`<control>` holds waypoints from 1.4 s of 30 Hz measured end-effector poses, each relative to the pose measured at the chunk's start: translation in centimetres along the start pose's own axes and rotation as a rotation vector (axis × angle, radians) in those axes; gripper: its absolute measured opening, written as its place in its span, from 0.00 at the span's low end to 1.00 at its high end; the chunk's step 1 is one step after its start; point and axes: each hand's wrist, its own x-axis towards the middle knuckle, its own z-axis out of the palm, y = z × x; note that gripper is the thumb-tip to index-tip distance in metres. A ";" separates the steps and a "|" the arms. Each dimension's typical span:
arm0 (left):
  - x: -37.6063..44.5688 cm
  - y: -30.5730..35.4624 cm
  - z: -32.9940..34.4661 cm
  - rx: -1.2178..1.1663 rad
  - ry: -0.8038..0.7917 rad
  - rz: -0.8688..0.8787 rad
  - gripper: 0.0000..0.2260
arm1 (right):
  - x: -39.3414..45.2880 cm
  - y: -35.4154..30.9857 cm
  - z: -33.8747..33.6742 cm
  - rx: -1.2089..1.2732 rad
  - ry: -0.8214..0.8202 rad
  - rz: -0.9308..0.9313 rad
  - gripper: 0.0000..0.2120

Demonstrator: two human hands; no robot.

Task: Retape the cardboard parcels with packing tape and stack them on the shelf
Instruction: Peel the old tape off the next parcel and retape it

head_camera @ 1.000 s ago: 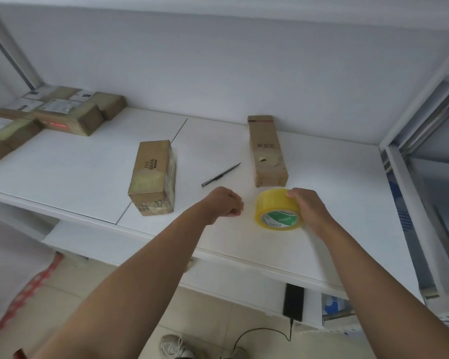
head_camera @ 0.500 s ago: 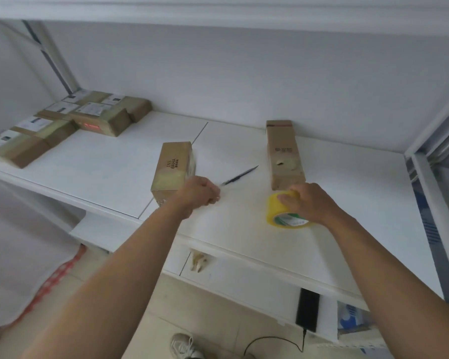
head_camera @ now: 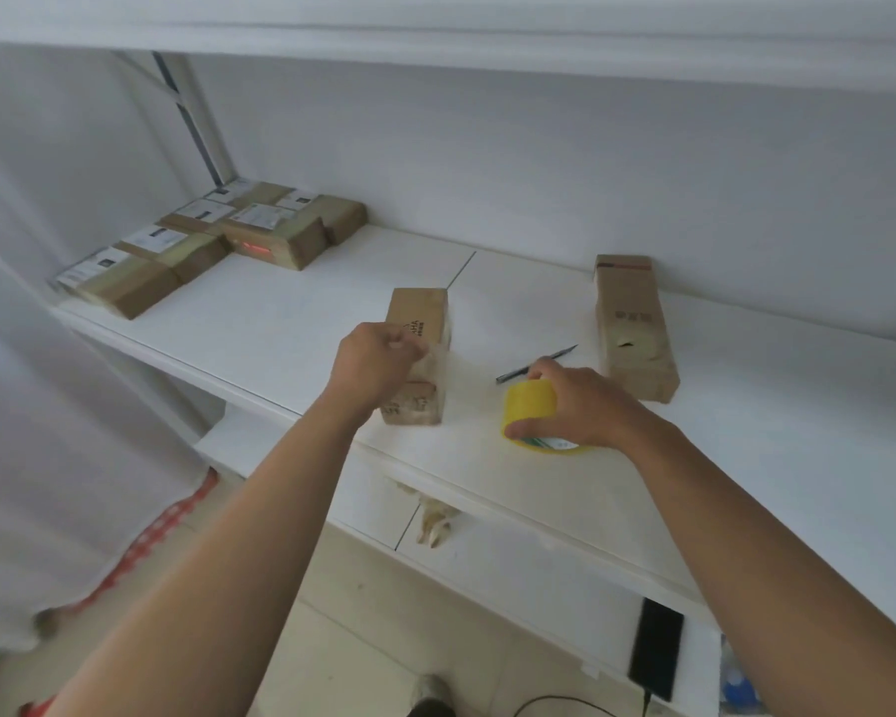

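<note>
A narrow cardboard parcel [head_camera: 419, 315] lies on the white shelf [head_camera: 291, 323], partly hidden under my left hand [head_camera: 378, 362]. That hand pinches the free end of a clear tape strip [head_camera: 464, 377] over the parcel's near half. The strip runs right to a yellow packing tape roll [head_camera: 531, 411], which my right hand [head_camera: 585, 401] grips from above, just over the shelf. A second, longer parcel [head_camera: 632, 328] lies to the right, apart from both hands.
A dark pen-like cutter [head_camera: 536, 363] lies on the shelf between the two parcels. Several taped, labelled parcels [head_camera: 218, 245] are laid out at the back left. A black phone [head_camera: 655, 646] on a cable sits on a lower ledge. A white upper shelf [head_camera: 435, 38] runs overhead.
My left hand has moved left onto the near parcel, drawing tape out from the roll. My right hand with the roll followed leftward, and the view has swung left.
</note>
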 end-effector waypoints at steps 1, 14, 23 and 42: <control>0.3 -0.2 -0.4 0.014 -0.005 0.014 0.05 | 0.4 -0.2 0.1 -0.013 0.009 -0.015 0.35; 3.7 1.6 -1.2 0.081 -0.207 0.208 0.05 | 4.0 -2.2 -3.8 -0.272 -0.291 0.197 0.38; 5.3 4.6 -1.8 0.317 -0.317 0.363 0.10 | 7.9 -6.8 -2.3 0.844 0.032 -0.112 0.04; 5.5 -6.8 1.2 -0.086 -0.337 -0.034 0.26 | 11.1 -5.5 -1.0 1.202 -0.156 -0.184 0.13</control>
